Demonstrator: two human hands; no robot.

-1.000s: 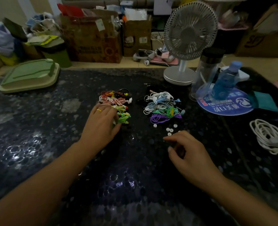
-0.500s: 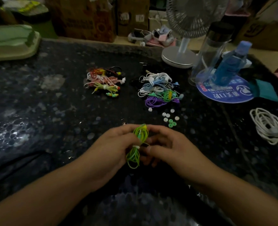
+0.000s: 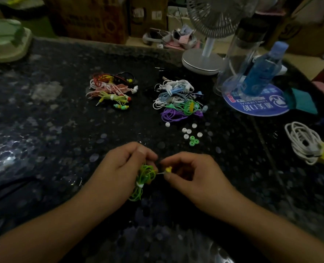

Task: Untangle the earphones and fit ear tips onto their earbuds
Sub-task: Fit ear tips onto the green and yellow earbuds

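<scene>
A person's two bare hands meet low over a dark speckled table (image 3: 43, 149); the left hand (image 3: 123, 168) has its fingers curled around a bundle of green earphones (image 3: 146, 177), a thin bright-green cable wound into tight loops and cinched partway down by a small white tie, with loose loops hanging below the palm; the right hand (image 3: 191, 173) pinches a small yellow earbud (image 3: 168, 169) between thumb and forefinger, just beside the bundle, joined to it by a short pale stretch of cable; further back lie two piles of coiled earphones, a red, pink and yellow pile (image 3: 111, 91) to the left and a white, blue, green and purple pile (image 3: 178, 99) to the right; loose white and green ear tips (image 3: 190, 134) are scattered just in front of the right pile.
</scene>
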